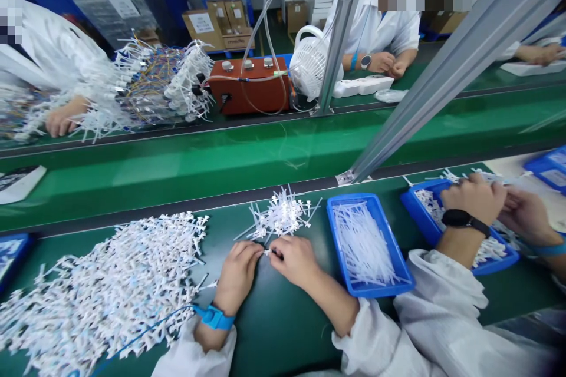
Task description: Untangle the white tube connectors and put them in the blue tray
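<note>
The fingers (255, 251) of the left hand (236, 277) and the right hand (294, 259) met over the green table (274, 318), pinching one small white plastic piece (267, 252) between their tips. A small heap of such pieces (280, 215) lay just beyond them. A large pile (110, 283) spread to the left; a blue tray (391, 288) of thin white tubes sat to the right.

White coat sleeves (194, 359), blue strap (215, 317) on left wrist.
</note>
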The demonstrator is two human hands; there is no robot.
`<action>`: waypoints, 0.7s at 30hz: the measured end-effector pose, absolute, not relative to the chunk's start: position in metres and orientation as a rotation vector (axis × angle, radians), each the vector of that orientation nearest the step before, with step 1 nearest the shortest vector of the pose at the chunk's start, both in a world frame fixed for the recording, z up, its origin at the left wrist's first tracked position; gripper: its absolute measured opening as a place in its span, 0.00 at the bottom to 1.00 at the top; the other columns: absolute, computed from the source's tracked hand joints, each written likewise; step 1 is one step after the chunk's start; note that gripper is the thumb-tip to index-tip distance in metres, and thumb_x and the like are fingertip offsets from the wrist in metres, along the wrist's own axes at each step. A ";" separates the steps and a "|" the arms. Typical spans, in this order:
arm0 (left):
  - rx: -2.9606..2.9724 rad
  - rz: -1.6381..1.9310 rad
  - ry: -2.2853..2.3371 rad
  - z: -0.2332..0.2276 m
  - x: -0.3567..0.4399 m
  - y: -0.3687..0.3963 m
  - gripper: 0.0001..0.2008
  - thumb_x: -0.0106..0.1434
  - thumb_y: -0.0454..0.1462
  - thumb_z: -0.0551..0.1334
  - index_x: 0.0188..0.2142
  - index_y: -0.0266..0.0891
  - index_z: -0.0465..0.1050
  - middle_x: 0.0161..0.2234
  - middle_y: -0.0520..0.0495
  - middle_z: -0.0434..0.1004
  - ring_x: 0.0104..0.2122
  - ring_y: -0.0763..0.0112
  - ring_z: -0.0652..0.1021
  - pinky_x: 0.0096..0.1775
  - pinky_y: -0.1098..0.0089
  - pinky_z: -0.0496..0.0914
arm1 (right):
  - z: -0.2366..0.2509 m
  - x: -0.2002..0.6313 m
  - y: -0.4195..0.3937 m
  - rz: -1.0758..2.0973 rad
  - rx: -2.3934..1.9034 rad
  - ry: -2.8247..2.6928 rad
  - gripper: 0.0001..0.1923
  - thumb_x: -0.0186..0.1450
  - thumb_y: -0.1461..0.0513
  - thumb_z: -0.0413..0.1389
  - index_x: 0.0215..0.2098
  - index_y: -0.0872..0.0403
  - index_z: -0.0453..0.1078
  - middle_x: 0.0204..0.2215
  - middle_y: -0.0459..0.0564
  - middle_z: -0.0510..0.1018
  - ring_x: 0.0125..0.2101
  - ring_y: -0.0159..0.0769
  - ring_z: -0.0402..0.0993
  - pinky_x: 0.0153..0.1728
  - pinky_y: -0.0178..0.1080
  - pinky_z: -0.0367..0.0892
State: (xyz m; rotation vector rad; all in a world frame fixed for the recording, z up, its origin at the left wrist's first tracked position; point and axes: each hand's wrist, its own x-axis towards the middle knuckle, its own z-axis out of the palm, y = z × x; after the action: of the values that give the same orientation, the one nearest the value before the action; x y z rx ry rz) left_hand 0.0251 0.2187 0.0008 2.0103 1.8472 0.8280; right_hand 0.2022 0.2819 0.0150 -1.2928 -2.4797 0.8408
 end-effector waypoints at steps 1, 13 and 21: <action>2.010 0.829 1.848 0.001 0.025 0.219 0.11 0.69 0.38 0.54 0.38 0.41 0.75 0.37 0.46 0.76 0.39 0.66 0.76 0.42 0.65 0.73 | 0.015 0.202 0.282 0.836 -1.289 -2.489 0.07 0.65 0.57 0.55 0.37 0.48 0.74 0.31 0.43 0.77 0.32 0.31 0.71 0.34 0.32 0.58; 2.069 0.694 1.870 0.004 0.030 0.222 0.12 0.71 0.37 0.50 0.39 0.40 0.72 0.36 0.46 0.74 0.37 0.66 0.73 0.41 0.64 0.70 | 0.013 0.201 0.280 0.747 -1.227 -2.573 0.07 0.67 0.57 0.53 0.37 0.50 0.72 0.34 0.45 0.77 0.33 0.32 0.71 0.35 0.33 0.58; 2.113 0.639 1.887 0.007 0.033 0.223 0.12 0.70 0.35 0.50 0.37 0.40 0.72 0.35 0.47 0.73 0.36 0.66 0.72 0.40 0.65 0.69 | 0.014 0.200 0.281 0.772 -1.229 -2.563 0.08 0.67 0.57 0.53 0.37 0.51 0.72 0.34 0.46 0.77 0.33 0.32 0.71 0.34 0.33 0.56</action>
State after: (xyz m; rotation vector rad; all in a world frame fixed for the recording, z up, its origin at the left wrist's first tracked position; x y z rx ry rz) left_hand 0.0326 0.2226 0.0067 2.1129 1.8868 0.6387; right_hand 0.2004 0.2810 0.0136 -1.2287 -2.5633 0.7716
